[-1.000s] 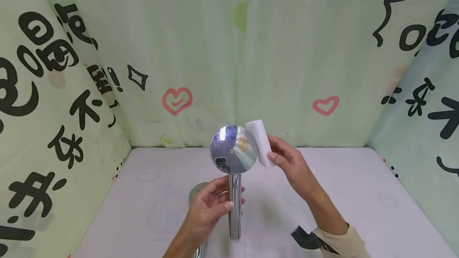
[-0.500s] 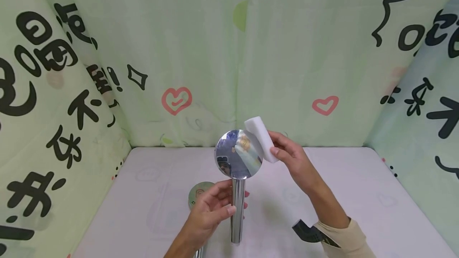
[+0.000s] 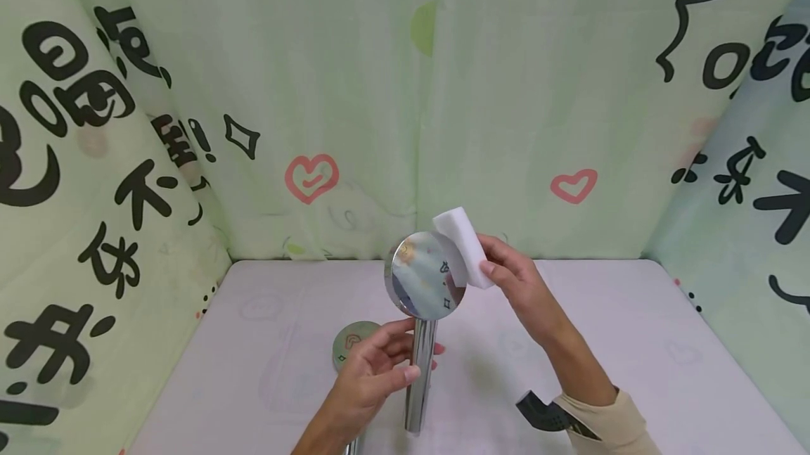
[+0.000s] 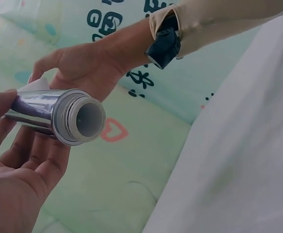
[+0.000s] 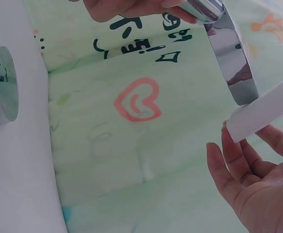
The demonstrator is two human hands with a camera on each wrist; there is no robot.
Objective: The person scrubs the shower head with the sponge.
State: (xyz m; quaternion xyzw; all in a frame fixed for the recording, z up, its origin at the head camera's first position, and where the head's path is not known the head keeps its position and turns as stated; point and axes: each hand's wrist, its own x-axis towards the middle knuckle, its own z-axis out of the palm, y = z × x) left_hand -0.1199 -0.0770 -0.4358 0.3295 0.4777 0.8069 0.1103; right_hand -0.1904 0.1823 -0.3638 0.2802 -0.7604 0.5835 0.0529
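A chrome handheld shower head [image 3: 425, 276] is upright in the head view, its mirror-like round face toward me. My left hand [image 3: 370, 374] grips its handle between thumb and fingers. The handle's hollow threaded end [image 4: 78, 116] shows in the left wrist view. A white block sponge [image 3: 463, 247] is pinched by my right hand [image 3: 525, 293]. In the right wrist view the sponge [image 5: 262, 110] touches the rim of the shower head [image 5: 233, 63]. Part of the left fingers is hidden behind the handle.
A second chrome shower head [image 3: 349, 344] lies on the white table [image 3: 569, 342], partly hidden behind my left hand. Green printed curtains [image 3: 354, 75] stand around the back and sides of the table. A black strap piece [image 3: 541, 413] sits at the right sleeve.
The shower head has shifted right and slightly down, and its face has turned, so the reflection differs. The sponge has moved a little, staying at the rim.
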